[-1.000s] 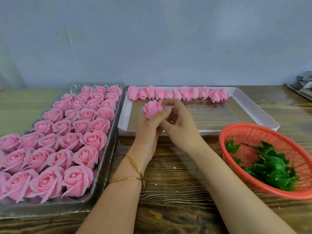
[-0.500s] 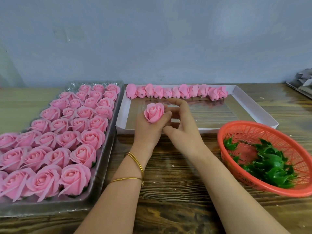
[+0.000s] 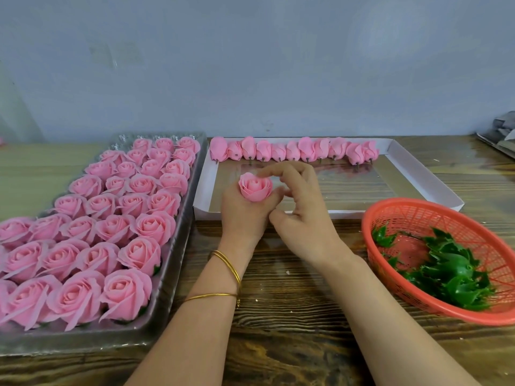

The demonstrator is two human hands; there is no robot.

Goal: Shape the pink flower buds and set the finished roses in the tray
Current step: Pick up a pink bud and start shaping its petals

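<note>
One soft, cupped pink bud (image 3: 255, 188) gripped, left hand (image 3: 245, 215).

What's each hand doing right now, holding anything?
Left hand: closed around the pink bud, holding it from below.
Right hand: fingertips at the bud's outer petals; pinching or just touching cannot be told.
</note>
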